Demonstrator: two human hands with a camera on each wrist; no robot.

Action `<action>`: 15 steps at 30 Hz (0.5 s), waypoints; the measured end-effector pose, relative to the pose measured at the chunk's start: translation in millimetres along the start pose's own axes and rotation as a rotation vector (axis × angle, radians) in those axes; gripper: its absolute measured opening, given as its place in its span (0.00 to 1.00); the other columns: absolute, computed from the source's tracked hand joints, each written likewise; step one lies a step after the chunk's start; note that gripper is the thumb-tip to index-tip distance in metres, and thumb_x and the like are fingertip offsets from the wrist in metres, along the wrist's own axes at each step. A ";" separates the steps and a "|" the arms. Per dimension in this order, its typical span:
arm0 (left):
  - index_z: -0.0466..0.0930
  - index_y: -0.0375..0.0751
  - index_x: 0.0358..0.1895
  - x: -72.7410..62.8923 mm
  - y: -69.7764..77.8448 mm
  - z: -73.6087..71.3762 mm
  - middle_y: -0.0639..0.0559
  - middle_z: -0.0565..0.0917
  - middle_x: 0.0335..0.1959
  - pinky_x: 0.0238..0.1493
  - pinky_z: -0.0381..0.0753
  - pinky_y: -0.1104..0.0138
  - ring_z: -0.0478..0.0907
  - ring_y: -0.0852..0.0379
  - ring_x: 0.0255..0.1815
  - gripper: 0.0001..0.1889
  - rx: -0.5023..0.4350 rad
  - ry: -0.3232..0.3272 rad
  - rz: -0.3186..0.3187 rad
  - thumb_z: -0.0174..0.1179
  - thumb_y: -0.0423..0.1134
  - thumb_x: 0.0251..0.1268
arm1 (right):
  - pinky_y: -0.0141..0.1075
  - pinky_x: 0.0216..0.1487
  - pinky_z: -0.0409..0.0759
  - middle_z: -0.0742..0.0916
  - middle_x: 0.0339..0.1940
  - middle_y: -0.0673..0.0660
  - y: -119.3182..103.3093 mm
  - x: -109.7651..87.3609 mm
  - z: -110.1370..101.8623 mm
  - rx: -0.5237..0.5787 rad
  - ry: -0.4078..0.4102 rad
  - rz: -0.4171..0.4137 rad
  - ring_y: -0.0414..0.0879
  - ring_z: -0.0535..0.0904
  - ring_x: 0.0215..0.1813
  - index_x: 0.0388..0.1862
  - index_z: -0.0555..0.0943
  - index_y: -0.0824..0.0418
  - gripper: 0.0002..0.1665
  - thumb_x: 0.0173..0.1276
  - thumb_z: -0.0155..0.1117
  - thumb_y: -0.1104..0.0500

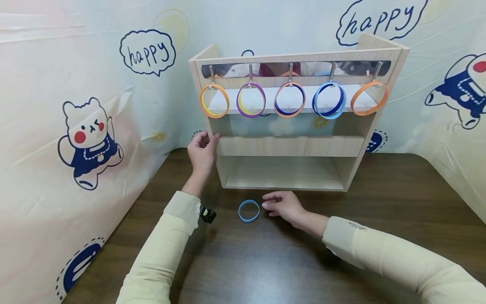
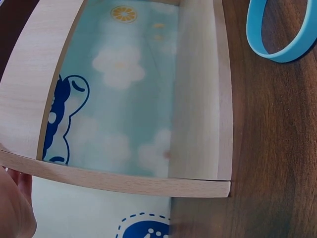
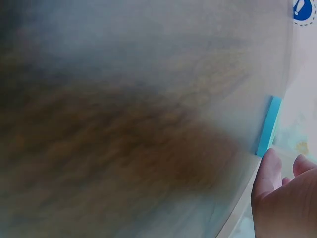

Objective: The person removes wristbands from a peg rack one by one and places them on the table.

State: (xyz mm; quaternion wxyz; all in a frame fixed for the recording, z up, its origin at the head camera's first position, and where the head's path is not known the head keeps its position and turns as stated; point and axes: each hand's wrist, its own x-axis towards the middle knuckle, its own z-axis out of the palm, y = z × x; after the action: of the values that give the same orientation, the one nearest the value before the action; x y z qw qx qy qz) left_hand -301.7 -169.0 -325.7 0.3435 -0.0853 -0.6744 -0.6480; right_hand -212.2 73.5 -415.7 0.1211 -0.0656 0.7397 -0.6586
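Note:
A light wooden rack stands on the table with a row of metal hooks, and silicone wristbands hang from them. At its left side panel, my left hand holds the edge, thumb at the front; the left wrist view shows only part of that hand against the panel's outer face. A light blue wristband lies on the table in front of the rack. Just right of it is my right hand, fingers loosely extended toward the band and holding nothing. In the right wrist view the wristband appears just beyond the fingertips.
Hanging bands include an orange one at far left, a purple one, a light blue one and an orange one at far right. A patterned cloth surrounds the dark wooden table.

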 end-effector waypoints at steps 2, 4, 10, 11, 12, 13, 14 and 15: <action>0.82 0.28 0.47 2.9 -10.3 -0.2 0.41 0.82 0.41 0.38 0.77 0.70 0.77 0.58 0.37 0.15 -0.003 0.005 -0.004 0.66 0.37 0.63 | 0.44 0.41 0.83 0.86 0.40 0.63 -0.5 -1.9 -4.1 -0.004 -0.016 -0.015 0.51 0.84 0.42 0.52 0.79 0.77 0.19 0.62 0.67 0.71; 0.82 0.30 0.47 3.6 -12.8 0.4 0.43 0.82 0.41 0.40 0.78 0.69 0.78 0.57 0.38 0.15 0.001 0.008 -0.012 0.66 0.38 0.62 | 0.45 0.42 0.82 0.86 0.41 0.64 -1.0 -3.9 -9.3 -0.016 -0.029 -0.036 0.56 0.83 0.44 0.53 0.79 0.77 0.20 0.62 0.67 0.70; 0.83 0.35 0.47 3.8 -14.1 1.3 0.45 0.83 0.42 0.43 0.79 0.65 0.79 0.53 0.41 0.15 0.008 0.014 -0.026 0.67 0.41 0.62 | 0.43 0.44 0.82 0.83 0.50 0.70 -8.1 -8.6 -26.9 -0.016 -0.031 -0.067 0.60 0.82 0.49 0.53 0.79 0.74 0.19 0.63 0.67 0.68; 0.83 0.35 0.47 3.7 -14.2 1.1 0.45 0.83 0.42 0.43 0.79 0.65 0.79 0.53 0.41 0.15 0.007 0.016 -0.025 0.67 0.41 0.62 | 0.43 0.45 0.82 0.83 0.50 0.69 -10.2 -9.3 -30.0 -0.016 -0.025 -0.068 0.58 0.82 0.49 0.53 0.79 0.74 0.19 0.63 0.67 0.68; 0.83 0.35 0.47 3.7 -14.1 0.9 0.45 0.83 0.42 0.43 0.79 0.65 0.79 0.53 0.41 0.15 0.004 0.018 -0.023 0.67 0.41 0.62 | 0.43 0.45 0.82 0.83 0.49 0.68 -12.6 -10.1 -33.3 -0.013 -0.023 -0.071 0.57 0.82 0.49 0.53 0.79 0.74 0.20 0.64 0.67 0.67; 0.83 0.35 0.47 3.7 -13.8 0.8 0.45 0.83 0.42 0.43 0.79 0.65 0.79 0.53 0.41 0.15 0.002 0.020 -0.020 0.67 0.40 0.62 | 0.43 0.45 0.82 0.84 0.49 0.66 -15.3 -11.2 -36.5 -0.007 -0.017 -0.073 0.59 0.82 0.49 0.54 0.79 0.74 0.20 0.64 0.67 0.67; 0.83 0.35 0.47 3.8 -13.8 0.6 0.45 0.83 0.42 0.42 0.79 0.66 0.79 0.54 0.40 0.15 0.003 0.021 -0.019 0.67 0.40 0.62 | 0.44 0.45 0.82 0.84 0.48 0.65 -18.0 -12.2 -39.8 -0.007 -0.009 -0.078 0.58 0.82 0.49 0.54 0.79 0.73 0.20 0.64 0.67 0.67; 0.83 0.35 0.46 3.8 -13.7 0.4 0.46 0.83 0.42 0.42 0.79 0.66 0.79 0.54 0.40 0.14 0.002 0.021 -0.018 0.67 0.40 0.62 | 0.44 0.45 0.81 0.85 0.47 0.64 -20.6 -13.2 -43.1 -0.005 -0.003 -0.087 0.57 0.82 0.48 0.54 0.79 0.74 0.20 0.64 0.67 0.67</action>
State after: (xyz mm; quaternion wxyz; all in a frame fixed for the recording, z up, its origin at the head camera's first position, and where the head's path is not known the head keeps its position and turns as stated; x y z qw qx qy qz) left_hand -312.3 -171.8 -334.7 0.3450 -0.0720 -0.6720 -0.6513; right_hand -212.3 115.7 -389.6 0.0931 -0.0988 0.7378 -0.6613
